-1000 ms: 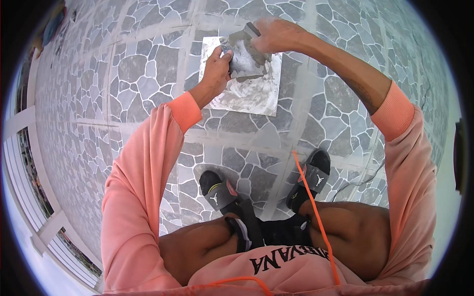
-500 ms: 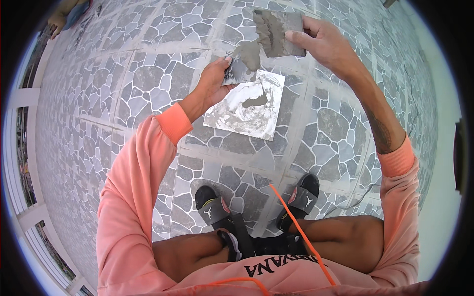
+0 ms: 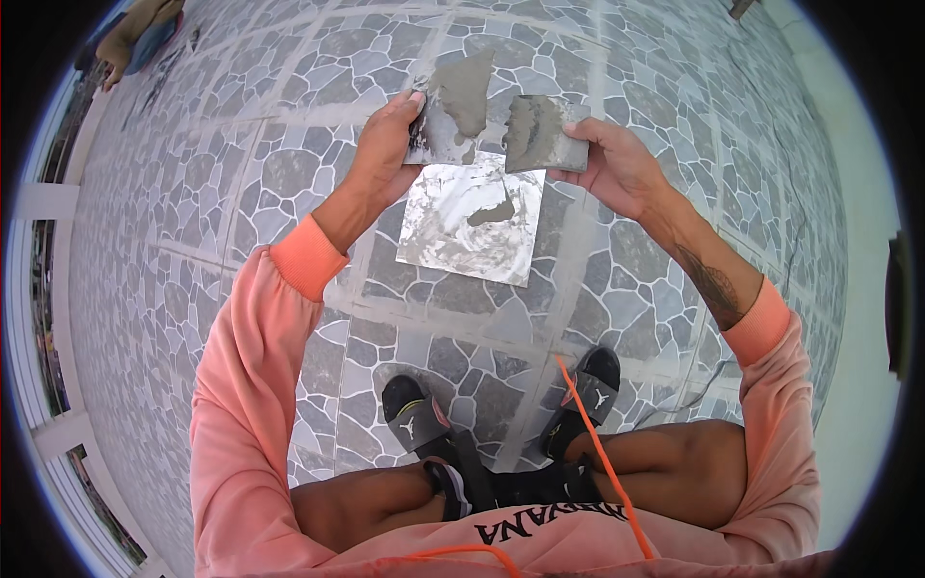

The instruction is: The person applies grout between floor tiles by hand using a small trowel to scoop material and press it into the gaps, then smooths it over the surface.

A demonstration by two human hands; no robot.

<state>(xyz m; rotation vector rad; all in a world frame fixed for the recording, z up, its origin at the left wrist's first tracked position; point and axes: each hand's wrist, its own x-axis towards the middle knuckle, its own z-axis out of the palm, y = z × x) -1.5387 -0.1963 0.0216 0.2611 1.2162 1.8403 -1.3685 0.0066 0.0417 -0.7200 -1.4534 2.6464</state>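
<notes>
My left hand (image 3: 383, 144) grips a flat dark grey plate (image 3: 432, 144) by its left edge, thumb on top. A patch of wet grey paste (image 3: 464, 91) covers much of that plate. Pinched at its right edge in my right hand (image 3: 621, 166) is a small rectangular spreader (image 3: 570, 152), with thick ridged paste along its left side. A narrow gap separates the two tools. Below them a white square board (image 3: 429, 243) lies on the floor, smeared with whitish film and bearing a small grey blob of paste (image 3: 495, 211). Fingers behind both tools are partly hidden.
The floor (image 3: 279, 159) has a grey stone pattern with pale lines. My feet in dark slides (image 3: 414, 416) stand near the board. Another person's limb (image 3: 120, 43) shows at the far left. A white railing (image 3: 53, 197) runs along the left, a pale wall (image 3: 819, 144) on the right.
My right hand has come nearer to me with its spreader, which now sits lower beside the plate. My left hand and plate have shifted slightly left and away.
</notes>
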